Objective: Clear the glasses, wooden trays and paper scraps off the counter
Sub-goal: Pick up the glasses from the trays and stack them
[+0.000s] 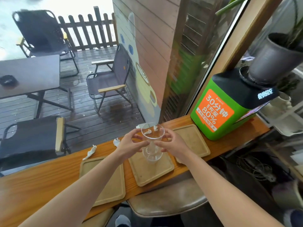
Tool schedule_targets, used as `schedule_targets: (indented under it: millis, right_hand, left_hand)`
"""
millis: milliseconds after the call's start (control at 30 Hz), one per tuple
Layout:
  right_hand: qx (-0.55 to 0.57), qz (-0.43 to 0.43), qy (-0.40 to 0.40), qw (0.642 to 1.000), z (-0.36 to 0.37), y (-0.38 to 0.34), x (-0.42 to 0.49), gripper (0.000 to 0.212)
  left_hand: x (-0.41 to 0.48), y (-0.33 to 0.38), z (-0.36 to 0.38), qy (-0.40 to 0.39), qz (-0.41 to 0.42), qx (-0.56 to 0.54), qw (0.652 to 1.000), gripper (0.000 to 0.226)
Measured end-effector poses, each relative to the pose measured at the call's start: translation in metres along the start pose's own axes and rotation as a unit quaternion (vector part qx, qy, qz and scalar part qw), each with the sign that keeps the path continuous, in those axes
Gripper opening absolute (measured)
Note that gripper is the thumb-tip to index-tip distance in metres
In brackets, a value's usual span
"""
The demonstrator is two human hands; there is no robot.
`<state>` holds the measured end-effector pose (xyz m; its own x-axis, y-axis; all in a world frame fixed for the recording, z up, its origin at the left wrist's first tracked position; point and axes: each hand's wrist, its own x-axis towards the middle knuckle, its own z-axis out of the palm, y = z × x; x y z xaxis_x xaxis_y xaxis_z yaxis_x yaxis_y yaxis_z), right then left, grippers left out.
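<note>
A clear glass (pixel 152 141), which looks like two glasses stacked one inside the other, is held between my left hand (pixel 129 141) and my right hand (pixel 172 145) just above the middle wooden tray (pixel 147 172). Both hands grip its sides. A second wooden tray (pixel 113 185) lies to the left and a third wooden tray (pixel 195 141) to the right, all on the orange wooden counter (pixel 41 185). White paper scraps lie on the counter: one paper scrap (pixel 90 152) at the left tray's far corner, another paper scrap (pixel 116 142) beside my left hand. Small white bits show through the glass near its rim.
A green power-bank station (pixel 226 108) with an orange label stands at the counter's right end, with a grey plant pot (pixel 272 59) on top. A brown stool seat (pixel 167 200) sits below the counter. Outside are folding chairs and a dark table on a wet deck.
</note>
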<state>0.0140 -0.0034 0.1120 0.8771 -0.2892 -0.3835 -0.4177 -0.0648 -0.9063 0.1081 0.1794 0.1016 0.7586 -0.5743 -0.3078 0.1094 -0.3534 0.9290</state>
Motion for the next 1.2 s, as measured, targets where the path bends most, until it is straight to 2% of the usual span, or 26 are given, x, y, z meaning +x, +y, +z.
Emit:
schedule_targets:
  millis: [267, 833, 1200]
  right_hand:
    - [0.003, 0.022, -0.021, 1.0, -0.008, 0.022, 0.004, 0.06]
    - [-0.108, 0.037, -0.009, 0.993, -0.005, 0.066, 0.031, 0.055]
    - [-0.083, 0.064, -0.029, 0.994, -0.002, 0.08, 0.03, 0.069]
  left_hand:
    - [0.003, -0.015, 0.009, 0.002, -0.034, 0.037, 0.999, 0.057]
    - [0.012, -0.041, 0.031, 0.045, -0.076, 0.138, 0.986, 0.064]
    - [0.012, -0.059, 0.038, 0.023, -0.102, 0.11, 0.988, 0.075]
